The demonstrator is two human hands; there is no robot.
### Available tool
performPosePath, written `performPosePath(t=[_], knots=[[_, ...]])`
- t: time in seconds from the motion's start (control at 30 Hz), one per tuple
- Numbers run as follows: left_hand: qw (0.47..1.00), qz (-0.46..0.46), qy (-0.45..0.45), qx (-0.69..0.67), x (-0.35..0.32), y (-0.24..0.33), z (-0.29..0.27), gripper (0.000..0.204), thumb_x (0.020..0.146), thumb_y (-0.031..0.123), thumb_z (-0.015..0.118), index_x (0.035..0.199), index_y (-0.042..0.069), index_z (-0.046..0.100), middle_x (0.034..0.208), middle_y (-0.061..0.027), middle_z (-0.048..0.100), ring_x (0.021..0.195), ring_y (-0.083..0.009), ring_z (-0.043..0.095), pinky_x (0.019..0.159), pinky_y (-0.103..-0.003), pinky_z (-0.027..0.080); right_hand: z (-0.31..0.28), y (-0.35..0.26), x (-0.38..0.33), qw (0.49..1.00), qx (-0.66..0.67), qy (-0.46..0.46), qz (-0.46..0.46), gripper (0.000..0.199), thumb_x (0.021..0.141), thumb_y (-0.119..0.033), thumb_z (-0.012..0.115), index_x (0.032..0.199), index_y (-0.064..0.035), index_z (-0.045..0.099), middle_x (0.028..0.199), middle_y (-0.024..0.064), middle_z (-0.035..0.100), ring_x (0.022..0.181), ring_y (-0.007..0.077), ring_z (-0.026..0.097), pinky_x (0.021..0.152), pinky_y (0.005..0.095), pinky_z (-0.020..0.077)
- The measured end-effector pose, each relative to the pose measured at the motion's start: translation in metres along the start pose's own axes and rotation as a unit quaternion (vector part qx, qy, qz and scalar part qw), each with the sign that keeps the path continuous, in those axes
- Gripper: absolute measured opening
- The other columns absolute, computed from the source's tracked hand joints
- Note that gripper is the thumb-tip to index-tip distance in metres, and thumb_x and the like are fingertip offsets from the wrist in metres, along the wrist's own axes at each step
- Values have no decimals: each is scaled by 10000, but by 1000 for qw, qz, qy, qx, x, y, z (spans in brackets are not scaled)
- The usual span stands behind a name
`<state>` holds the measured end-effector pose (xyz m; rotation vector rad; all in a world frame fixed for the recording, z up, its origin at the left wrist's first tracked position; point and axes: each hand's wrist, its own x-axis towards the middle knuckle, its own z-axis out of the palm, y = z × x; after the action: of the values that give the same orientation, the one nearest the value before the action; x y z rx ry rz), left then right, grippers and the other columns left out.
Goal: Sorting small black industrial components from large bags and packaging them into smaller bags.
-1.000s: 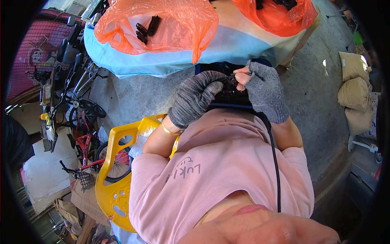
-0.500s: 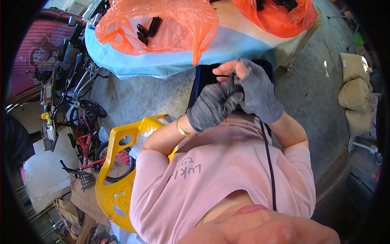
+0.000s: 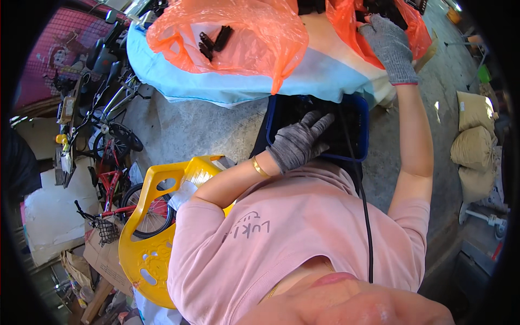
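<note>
My left hand (image 3: 300, 142), in a grey knitted glove, hovers at the near left of a blue bin (image 3: 365, 130). Its fingers are stretched out and apart, and nothing shows in them. Dark objects lie inside the bin, too shadowed to make out. My right hand (image 3: 389, 47), gloved the same way, reaches far right into an orange-red plastic bag (image 3: 346, 24). Black pieces (image 3: 387, 10) lie in that bag, right by its fingertips. The back of this hand hides most of its fingers, so a grip on any piece cannot be made out.
A second orange bag (image 3: 254, 46) with a few black pieces (image 3: 222, 38) lies on the blue-and-white cloth (image 3: 216, 96) covering the table. A yellow plastic chair (image 3: 135, 244) stands at my left, with bicycles (image 3: 114, 184) beyond. Stuffed sacks (image 3: 474, 149) are piled at the right.
My hands were together over the bin and have parted. The right one has gone out to the far-right bag; the left has lowered toward the bin and spread its fingers.
</note>
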<state>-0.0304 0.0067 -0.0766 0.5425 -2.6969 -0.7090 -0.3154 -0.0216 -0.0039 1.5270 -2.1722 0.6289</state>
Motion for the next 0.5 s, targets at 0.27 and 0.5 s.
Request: performPosePath(t=[0.27, 0.5], knots=[[969, -23, 240, 56, 21, -62, -126, 148, 795, 216, 584, 803, 72, 619, 735, -148, 600, 685, -321, 584, 603, -386, 470, 0, 9, -1, 996, -66, -53, -41, 247, 801, -247, 530, 963, -62, 560, 872, 153, 586, 827, 328, 574, 699, 436, 471], [926, -174, 88, 324, 96, -109, -166, 308, 831, 333, 495, 979, 89, 609, 1034, -160, 578, 916, -323, 564, 793, -413, 447, -33, -15, -18, 950, -259, -119, -130, 190, 802, -180, 517, 954, -67, 544, 910, 124, 565, 872, 287, 575, 668, 392, 501]])
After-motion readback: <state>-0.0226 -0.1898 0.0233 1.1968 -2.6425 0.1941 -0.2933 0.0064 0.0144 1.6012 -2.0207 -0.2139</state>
